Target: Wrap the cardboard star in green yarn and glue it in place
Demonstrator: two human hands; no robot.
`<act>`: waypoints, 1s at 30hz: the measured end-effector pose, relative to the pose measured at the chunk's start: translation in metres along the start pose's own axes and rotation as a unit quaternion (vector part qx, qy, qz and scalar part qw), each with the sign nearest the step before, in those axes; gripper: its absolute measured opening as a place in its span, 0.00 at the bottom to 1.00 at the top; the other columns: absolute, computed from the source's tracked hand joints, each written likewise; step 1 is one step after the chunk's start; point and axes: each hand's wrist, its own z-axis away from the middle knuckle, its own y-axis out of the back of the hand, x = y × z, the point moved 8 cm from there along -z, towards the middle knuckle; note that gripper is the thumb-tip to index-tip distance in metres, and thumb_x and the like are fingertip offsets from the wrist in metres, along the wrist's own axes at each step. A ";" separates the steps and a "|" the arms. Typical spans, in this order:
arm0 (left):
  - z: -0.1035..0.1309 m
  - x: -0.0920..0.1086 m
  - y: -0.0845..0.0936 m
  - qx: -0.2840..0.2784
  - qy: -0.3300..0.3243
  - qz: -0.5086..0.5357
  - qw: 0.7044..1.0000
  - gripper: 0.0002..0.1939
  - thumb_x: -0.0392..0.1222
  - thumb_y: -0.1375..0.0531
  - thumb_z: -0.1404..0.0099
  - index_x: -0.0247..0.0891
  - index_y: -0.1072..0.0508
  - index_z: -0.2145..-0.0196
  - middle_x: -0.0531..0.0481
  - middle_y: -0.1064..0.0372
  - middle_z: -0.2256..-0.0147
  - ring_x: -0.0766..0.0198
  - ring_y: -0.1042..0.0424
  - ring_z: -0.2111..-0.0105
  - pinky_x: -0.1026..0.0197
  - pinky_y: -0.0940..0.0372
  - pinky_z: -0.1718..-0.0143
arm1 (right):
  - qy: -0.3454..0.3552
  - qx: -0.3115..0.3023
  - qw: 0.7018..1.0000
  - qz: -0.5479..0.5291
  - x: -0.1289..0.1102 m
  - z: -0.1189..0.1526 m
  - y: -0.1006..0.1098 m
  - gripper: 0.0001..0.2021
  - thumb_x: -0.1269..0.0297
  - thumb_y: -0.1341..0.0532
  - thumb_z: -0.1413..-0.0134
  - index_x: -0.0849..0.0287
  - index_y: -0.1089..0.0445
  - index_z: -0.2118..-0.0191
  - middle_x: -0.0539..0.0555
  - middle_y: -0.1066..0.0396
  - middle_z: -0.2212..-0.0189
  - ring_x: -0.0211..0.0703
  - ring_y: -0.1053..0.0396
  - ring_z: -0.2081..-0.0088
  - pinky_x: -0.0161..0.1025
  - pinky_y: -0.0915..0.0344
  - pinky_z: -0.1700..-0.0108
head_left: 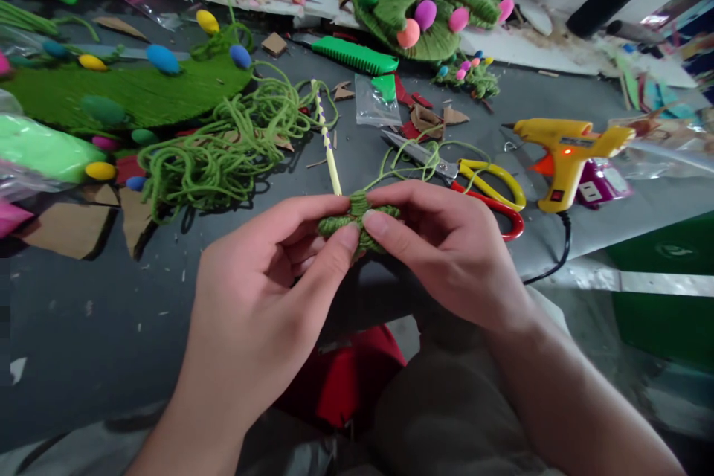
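Note:
A small piece wrapped in green yarn (360, 222) is held between both hands above the table's front edge. My left hand (279, 260) grips its left side, thumb on top and fingers curled beneath. My right hand (446, 245) pinches its right side, with the thumb tip close to the left thumb. From the top of the piece a green strand (384, 172) runs back in loose loops over the scissors (491, 186), which have yellow and red handles. A yellow patterned stick (329, 149) lies just behind my left fingers.
A yellow glue gun (569, 152) with a lit red light lies at the right, its cord hanging over the edge. Tangled green yarn (223, 141) and cardboard scraps (70, 229) are at the left. Behind are a green cutter (354, 53) and green wrapped shapes (390, 4) with coloured balls.

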 end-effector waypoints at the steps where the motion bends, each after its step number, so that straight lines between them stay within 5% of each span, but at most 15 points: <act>1: 0.000 0.000 0.000 -0.002 0.000 0.001 1.000 0.10 0.47 0.30 0.34 0.50 0.17 0.55 0.61 0.20 0.70 0.75 0.24 0.75 0.81 0.32 0.75 | 0.002 0.005 1.000 0.004 0.001 0.000 0.000 0.08 0.56 0.30 0.38 0.53 0.19 0.58 0.48 0.24 0.70 0.36 0.32 0.71 0.33 0.34 0.72; 11: 0.001 -0.002 0.001 0.007 0.008 0.013 1.000 0.13 0.48 0.30 0.34 0.47 0.17 0.52 0.57 0.20 0.67 0.70 0.22 0.71 0.75 0.28 0.71 | 0.005 -0.002 0.999 -0.044 -0.004 0.000 0.004 0.10 0.56 0.33 0.34 0.55 0.19 0.57 0.49 0.22 0.66 0.34 0.28 0.68 0.32 0.31 0.67; 30: 0.000 -0.002 -0.001 -0.021 0.000 0.038 0.999 0.12 0.47 0.31 0.32 0.45 0.18 0.53 0.52 0.19 0.64 0.65 0.20 0.66 0.68 0.24 0.64 | -0.015 -0.006 0.998 -0.063 0.006 -0.001 0.002 0.15 0.60 0.23 0.48 0.55 0.20 0.56 0.49 0.23 0.66 0.36 0.30 0.69 0.33 0.33 0.69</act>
